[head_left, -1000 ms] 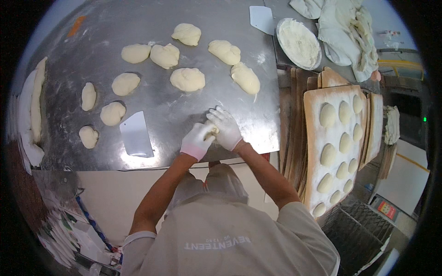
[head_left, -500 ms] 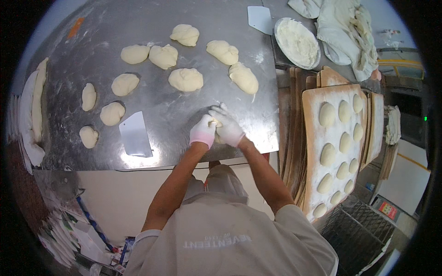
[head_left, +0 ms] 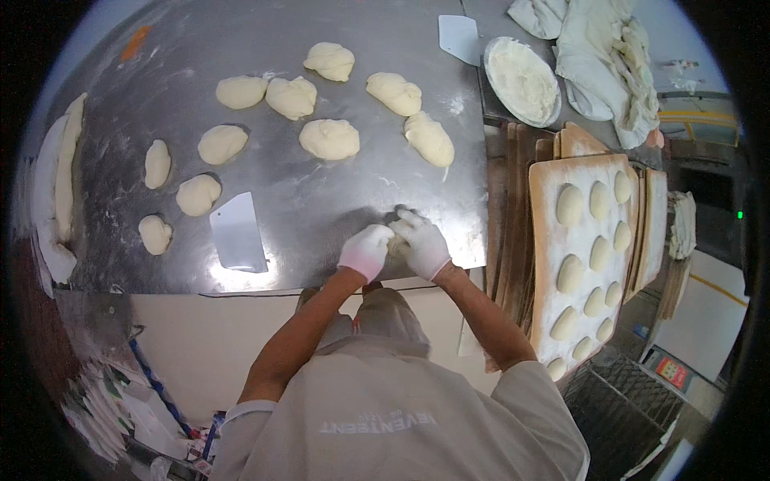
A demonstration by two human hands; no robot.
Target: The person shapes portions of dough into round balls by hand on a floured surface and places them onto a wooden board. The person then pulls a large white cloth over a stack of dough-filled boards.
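Near the front edge of the steel worktable, my white-gloved left hand (head_left: 366, 250) and right hand (head_left: 422, 244) meet around a small piece of dough (head_left: 395, 243). Both hands have curled fingers pressing on the dough, which they mostly cover. Beyond them lie several pale lumps of dough, among them a broad one (head_left: 330, 139) and a long one (head_left: 429, 139). Farther left are a smaller round lump (head_left: 199, 195) and a little one (head_left: 155, 235). A white flat scraper (head_left: 238, 233) rests on the steel to the left of my hands.
A floured board (head_left: 541, 272) with rows of round dough pieces stands right of the table, on stacked boards. Behind it are a bowl of flour (head_left: 522, 82), a second white scraper (head_left: 459, 38) and crumpled cloth (head_left: 597, 64). Covered dough (head_left: 67, 168) lies along the left edge.
My hands have shifted slightly right and nearer the table's front edge, and they sit a little farther apart around the dough. The view has also shifted slightly; the other dough lumps stay put.
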